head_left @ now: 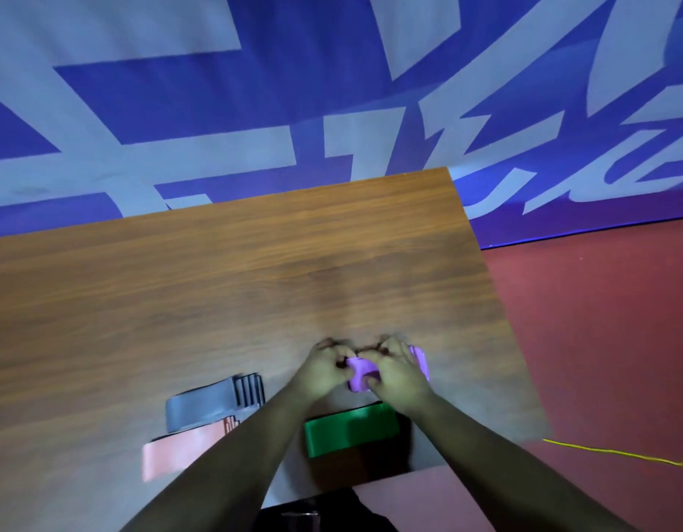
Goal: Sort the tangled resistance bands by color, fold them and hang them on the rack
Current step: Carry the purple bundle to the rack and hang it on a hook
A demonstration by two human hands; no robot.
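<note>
Both hands meet over the near middle of the wooden table [224,286]. My left hand [324,368] and my right hand [395,372] each grip a bunched purple resistance band [361,374], fingers curled round it; a loop of it shows past the right hand. A folded green band [351,428] lies flat just below the hands. To the left lies a folded grey band [205,403], and a pink band [178,453] sits in front of it, partly under my left forearm. No rack is in view.
The table's right edge drops to a red floor [600,339] where a yellow cord [616,453] runs. A blue and white banner [332,90] fills the background behind the table's far edge.
</note>
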